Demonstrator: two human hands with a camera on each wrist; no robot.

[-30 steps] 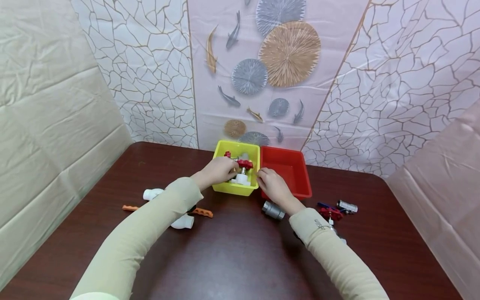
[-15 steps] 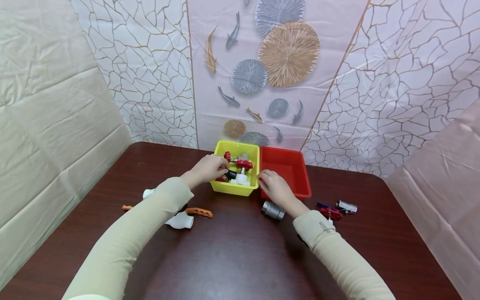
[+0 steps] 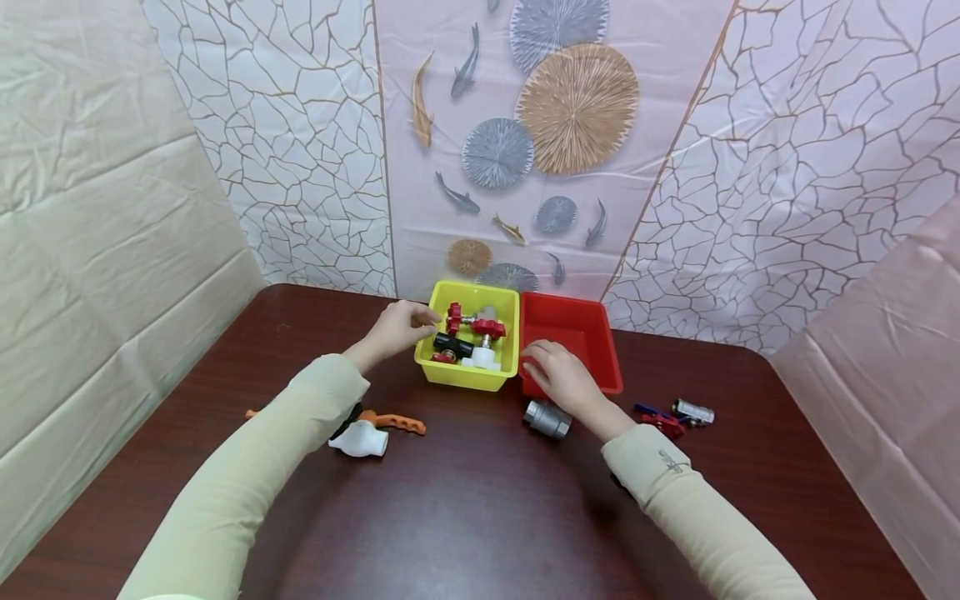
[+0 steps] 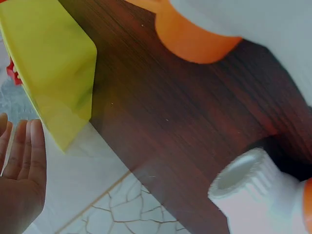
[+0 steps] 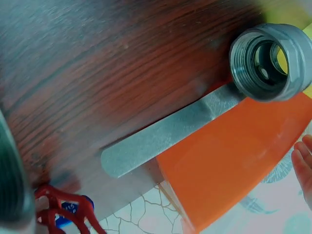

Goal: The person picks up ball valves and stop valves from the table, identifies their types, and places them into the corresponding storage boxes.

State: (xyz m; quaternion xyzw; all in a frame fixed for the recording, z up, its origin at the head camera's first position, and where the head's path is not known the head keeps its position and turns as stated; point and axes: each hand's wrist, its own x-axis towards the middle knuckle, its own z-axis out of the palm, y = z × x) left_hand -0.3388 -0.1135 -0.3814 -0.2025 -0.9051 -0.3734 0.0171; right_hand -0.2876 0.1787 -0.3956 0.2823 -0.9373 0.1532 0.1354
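Note:
My left hand [image 3: 397, 332] hovers just left of the yellow bin [image 3: 468, 378], fingers loosely extended and holding nothing. Inside that bin lie a black valve [image 3: 453, 346] with a red handle, a white valve [image 3: 482, 358] with a red handwheel and another red-handled valve [image 3: 454, 317]. My right hand [image 3: 562, 379] is over the front left edge of the red bin [image 3: 611, 354], fingers slightly bent, with nothing in them. Below it on the table lies a grey metal ball valve [image 3: 547, 419]; its flat lever [image 5: 170, 131] and threaded opening show in the right wrist view.
White valves [image 3: 362, 439] with orange levers [image 3: 401, 423] lie at left, partly hidden by my left sleeve. On the right are a metal fitting [image 3: 693, 412] and a red-handled valve [image 3: 663, 424] beside a blue lever. A patterned backdrop stands behind the table.
My left hand has drawn out of the yellow bin toward the left, uncovering the black valve lying there. The right hand has shifted slightly right and toward me.

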